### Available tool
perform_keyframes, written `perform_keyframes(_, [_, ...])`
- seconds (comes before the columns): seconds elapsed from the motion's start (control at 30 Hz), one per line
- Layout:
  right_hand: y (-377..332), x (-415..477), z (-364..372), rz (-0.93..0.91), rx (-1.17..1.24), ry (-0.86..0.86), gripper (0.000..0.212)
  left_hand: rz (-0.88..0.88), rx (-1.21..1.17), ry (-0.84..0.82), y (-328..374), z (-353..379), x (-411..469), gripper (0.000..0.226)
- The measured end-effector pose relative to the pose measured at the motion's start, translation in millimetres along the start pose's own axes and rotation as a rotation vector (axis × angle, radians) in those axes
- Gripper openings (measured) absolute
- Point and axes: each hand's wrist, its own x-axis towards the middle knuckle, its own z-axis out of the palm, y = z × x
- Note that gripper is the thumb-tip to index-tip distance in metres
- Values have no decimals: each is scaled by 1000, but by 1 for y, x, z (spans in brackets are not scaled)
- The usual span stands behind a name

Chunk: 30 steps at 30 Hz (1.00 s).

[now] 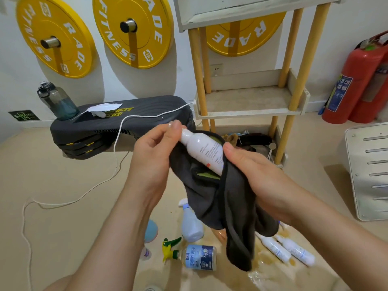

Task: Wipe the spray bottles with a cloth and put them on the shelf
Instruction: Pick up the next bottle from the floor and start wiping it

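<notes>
My left hand (154,147) pinches the top end of a slim white spray bottle (203,151), which is tilted down to the right. My right hand (249,166) grips a dark grey cloth (228,208) wrapped around the bottle's lower end; the rest of the cloth hangs down. On the floor below lie a pale blue trigger bottle (191,224), a clear bottle with a green and yellow trigger (197,257) and two slim white bottles (288,248). The shelf (249,101) stands behind, its middle tier bare.
A black step platform (117,127) with a water jug (57,101) and a white cable (117,143) is at the left. Red fire extinguishers (361,80) stand at the right, with a grey slotted panel (369,171) near them. The floor around the bottles is wet.
</notes>
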Motion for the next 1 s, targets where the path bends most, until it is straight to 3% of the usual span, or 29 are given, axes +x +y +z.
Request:
perform_keyframes(0.07, [-1, -2, -2, 81, 178, -76, 44, 14, 61, -57, 0, -1, -1, 22])
perform_keyframes(0.13, [-5, -6, -7, 83, 203, -181, 42, 60, 186, -122, 0, 2, -4, 21])
perform_keyframes(0.27, [-14, -10, -17, 1, -222, -234, 42, 236, 483, -223, 0, -1, -4, 33])
perform_keyframes(0.4, [-21, -13, -16, -158, -665, -139, 51, 401, 704, -151, -1, -3, -5, 45])
perform_keyframes(0.5, [-18, -14, -9, -248, -836, -106, 49, 307, 642, -141, -7, 12, -14, 51])
perform_keyframes(0.6, [-2, -10, 3, -291, -949, -26, 45, 153, 823, -130, -21, 26, -20, 58])
perform_keyframes(0.7, [3, -5, 3, -241, -831, -43, 41, 138, 906, -90, -21, 26, -19, 58])
perform_keyframes(0.83, [-6, -2, -15, -46, -602, -268, 43, 171, 893, -213, -6, 16, -17, 67])
perform_keyframes(1.0, [-9, -3, -31, 122, -427, -421, 40, 77, 752, -382, 9, 4, -16, 42])
